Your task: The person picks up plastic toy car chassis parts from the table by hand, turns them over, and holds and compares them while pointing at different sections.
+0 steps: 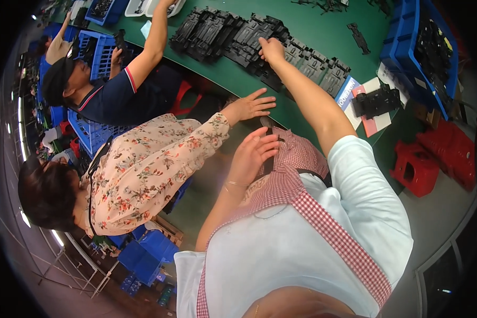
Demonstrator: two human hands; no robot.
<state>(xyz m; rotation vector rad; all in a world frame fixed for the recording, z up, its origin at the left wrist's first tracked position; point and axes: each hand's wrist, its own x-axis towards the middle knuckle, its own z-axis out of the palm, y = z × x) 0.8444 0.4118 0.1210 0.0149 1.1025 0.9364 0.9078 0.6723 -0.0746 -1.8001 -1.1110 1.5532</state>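
Two hands apart, right hand (272, 50) on black moulded parts (259, 40), blue-white label card (348, 91) perhaps beside.

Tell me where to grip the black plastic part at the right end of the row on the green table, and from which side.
Judging by the pose, take the end part by its two long edges, from above on its free right side. It lies flat on the green table, the row overlaps its left, and the right hand rests farther along.

Item: black moulded plastic parts (281, 50) | State: flat, overlapping in a long row | Location: green bench (312, 26), running from 11 o'clock toward 2 o'clock | Contact: right hand (272, 50) resting on row's middle.
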